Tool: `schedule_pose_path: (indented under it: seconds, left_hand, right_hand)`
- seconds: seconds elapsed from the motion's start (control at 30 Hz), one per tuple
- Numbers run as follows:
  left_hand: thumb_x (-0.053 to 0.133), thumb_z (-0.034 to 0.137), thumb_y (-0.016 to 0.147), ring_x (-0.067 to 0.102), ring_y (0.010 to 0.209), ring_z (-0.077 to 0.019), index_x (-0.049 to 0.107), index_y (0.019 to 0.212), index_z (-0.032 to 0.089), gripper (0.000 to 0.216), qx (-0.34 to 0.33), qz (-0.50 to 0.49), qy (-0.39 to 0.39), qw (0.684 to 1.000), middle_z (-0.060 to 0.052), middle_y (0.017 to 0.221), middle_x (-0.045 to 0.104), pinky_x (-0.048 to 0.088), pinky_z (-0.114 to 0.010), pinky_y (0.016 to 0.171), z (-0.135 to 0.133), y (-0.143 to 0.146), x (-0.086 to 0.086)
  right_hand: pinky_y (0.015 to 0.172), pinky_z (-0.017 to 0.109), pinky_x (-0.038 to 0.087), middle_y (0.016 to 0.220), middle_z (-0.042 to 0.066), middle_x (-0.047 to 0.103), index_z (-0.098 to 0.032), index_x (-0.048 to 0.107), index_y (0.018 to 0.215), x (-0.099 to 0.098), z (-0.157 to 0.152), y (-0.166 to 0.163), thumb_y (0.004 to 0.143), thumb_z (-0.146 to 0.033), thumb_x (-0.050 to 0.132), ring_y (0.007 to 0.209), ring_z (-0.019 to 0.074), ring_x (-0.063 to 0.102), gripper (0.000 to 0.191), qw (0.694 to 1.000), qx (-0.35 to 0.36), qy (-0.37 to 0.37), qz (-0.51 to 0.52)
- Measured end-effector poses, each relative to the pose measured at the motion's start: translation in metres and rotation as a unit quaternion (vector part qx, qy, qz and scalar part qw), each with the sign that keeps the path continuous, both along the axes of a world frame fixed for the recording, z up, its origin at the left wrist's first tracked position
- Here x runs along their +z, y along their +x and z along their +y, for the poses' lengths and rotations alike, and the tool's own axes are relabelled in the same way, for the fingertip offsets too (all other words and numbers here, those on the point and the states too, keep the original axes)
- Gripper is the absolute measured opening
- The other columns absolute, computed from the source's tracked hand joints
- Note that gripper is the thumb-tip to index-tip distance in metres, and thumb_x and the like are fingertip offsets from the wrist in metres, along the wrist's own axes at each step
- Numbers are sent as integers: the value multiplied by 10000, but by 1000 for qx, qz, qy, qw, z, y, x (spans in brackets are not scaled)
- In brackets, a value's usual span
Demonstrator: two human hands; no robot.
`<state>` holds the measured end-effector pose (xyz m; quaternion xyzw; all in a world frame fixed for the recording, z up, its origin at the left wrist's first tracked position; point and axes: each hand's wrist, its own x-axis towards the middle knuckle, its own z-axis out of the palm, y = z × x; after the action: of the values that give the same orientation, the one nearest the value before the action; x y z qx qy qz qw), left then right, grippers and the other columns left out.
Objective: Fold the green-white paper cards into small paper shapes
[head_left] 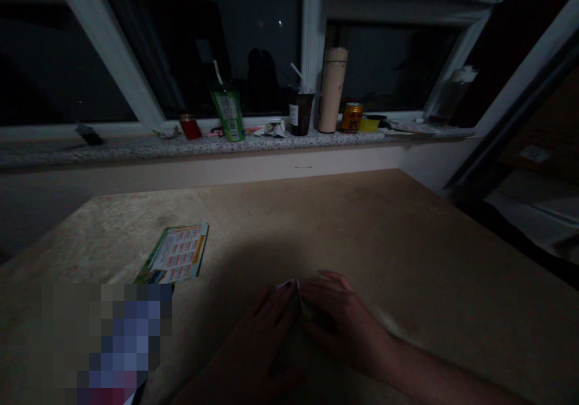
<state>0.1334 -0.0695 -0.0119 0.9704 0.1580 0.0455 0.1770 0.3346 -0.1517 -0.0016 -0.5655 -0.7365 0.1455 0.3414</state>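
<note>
Both my hands meet low at the middle of a brown tabletop (362, 224), in deep shadow. My left hand (266, 326) and my right hand (344, 320) pinch a small pale folded paper piece (292, 285) between their fingertips. Only the paper's top edge shows; the rest is hidden by fingers and darkness. A printed calendar card (176, 253) with a green border lies flat on the table to the left of my hands.
A speckled stone windowsill (136, 146) runs along the back with a green drink pouch (228, 114), a dark cup with a straw (301, 110), a tall pink flask (332, 90), an orange can (351, 117) and a red tin (190, 127). Dark windows stand behind.
</note>
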Motion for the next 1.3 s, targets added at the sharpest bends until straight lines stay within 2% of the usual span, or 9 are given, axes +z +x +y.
schedule_pose_path:
  seconds: [0.2,0.37,0.5,0.63,0.77,0.97,1.07,1.13,1.3]
  left_hand:
    - [653,452,783,167,1388,-342,175,1487,243,876,4,5,-1,1000,-82,1548,162,256,-535,1093,3,-2,-4]
    - [663,398,783,199,1382,-331,92,1495,203,934,42,7,-39,998,-120,1537,201,298,-500,1083,4,-4,1]
    - [619,342,836,323,1343,-274,136,1478,239,811,47,-16,-81,995,-101,1504,300,330,-457,1075,10,-7,7]
    - [560,302,882,374,1316,-266,214,1461,274,675,38,-42,-78,995,-76,1482,352,334,-460,1069,17,-8,6]
    - [493,284,927,367,1322,-256,253,1456,274,581,24,-38,-58,997,-55,1487,347,320,-455,1076,20,-5,1]
    - [499,283,927,342,1337,-257,166,1481,301,646,42,-5,-27,999,-39,1540,215,362,-426,1049,21,-5,-4]
    - [477,257,932,352,1333,-248,156,1481,299,637,39,-7,-23,999,-33,1538,223,357,-424,1053,22,-5,-4]
    - [433,237,949,372,1323,-227,177,1478,289,590,38,-13,-27,999,-26,1519,280,354,-406,1060,23,-3,-3]
    - [333,253,995,454,1267,-201,318,1427,242,432,56,-22,-29,998,-43,1444,423,385,-378,1043,24,4,-2]
  right_hand:
    - [1095,434,216,1244,51,603,-269,569,1220,-1,2,9,818,-254,631,1211,214,484,408,997,62,-17,-33]
    - [1128,491,117,1329,63,539,-264,495,1309,-1,3,15,846,-292,614,1287,221,410,479,993,96,-27,-64]
    - [1133,504,107,1364,75,503,-251,518,1289,0,4,15,866,-312,596,1301,228,391,434,990,102,-24,-91]
    - [1139,501,114,1406,92,454,-254,499,1313,-1,5,17,873,-320,588,1341,238,338,454,986,120,-23,-113]
    - [1145,508,58,1430,89,426,-266,460,1349,-1,7,19,905,-346,537,1362,233,303,457,979,138,-32,-144]
    - [1142,518,31,1462,113,371,-254,367,1413,-2,6,19,921,-394,501,1374,246,276,529,974,139,-44,-176]
    - [1144,520,22,1482,106,339,-259,349,1423,-4,5,19,925,-404,489,1375,250,274,537,973,136,-44,-181]
    - [1145,518,37,1500,99,305,-269,350,1423,-6,4,19,928,-412,479,1378,253,266,531,973,133,-50,-181]
    - [1137,445,203,1518,94,263,-265,370,1418,-9,2,16,906,-433,506,1383,266,252,556,977,110,-76,-167]
